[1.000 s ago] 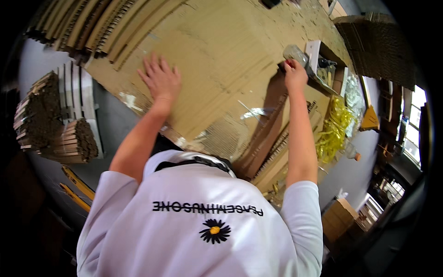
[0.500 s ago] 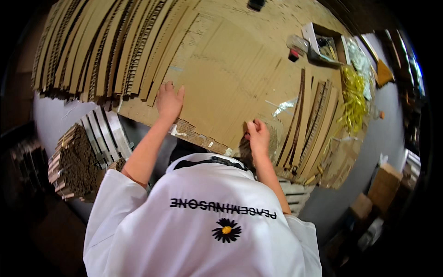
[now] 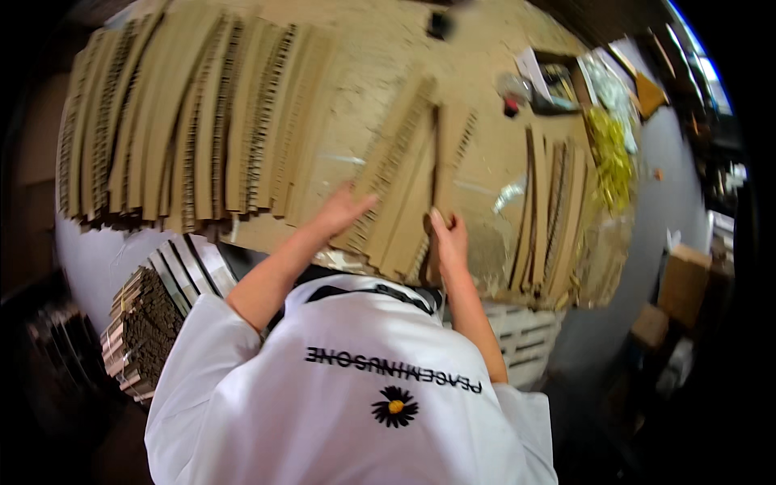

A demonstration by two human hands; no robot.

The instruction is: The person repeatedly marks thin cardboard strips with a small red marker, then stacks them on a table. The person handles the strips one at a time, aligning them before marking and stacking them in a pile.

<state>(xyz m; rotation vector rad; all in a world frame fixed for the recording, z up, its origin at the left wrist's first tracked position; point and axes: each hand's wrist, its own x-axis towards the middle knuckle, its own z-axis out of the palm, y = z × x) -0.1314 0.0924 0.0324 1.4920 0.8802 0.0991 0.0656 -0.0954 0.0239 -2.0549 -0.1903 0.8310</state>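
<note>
— Nearest the camera? 
— Both hands on a bundle of cardboard strips [image 3: 404, 202] at table centre: left hand [image 3: 343, 212] flat, fingers together; right hand [image 3: 449, 238] gripping its near end.

— Beyond? 
— Sorted rows [image 3: 178, 137] at ten o'clock, a smaller stack [image 3: 550, 210] at three; this bundle apparently unplaced.

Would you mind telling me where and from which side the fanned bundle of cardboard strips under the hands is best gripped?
Probably at its near end, coming from the table's near edge. The cardboard strip bundle lies flat, running away from the person, with its near ends fanned out by the edge. The left hand and right hand already rest there. The far ends sit mid-table, harder to reach, judging by the stretched arms.
</note>
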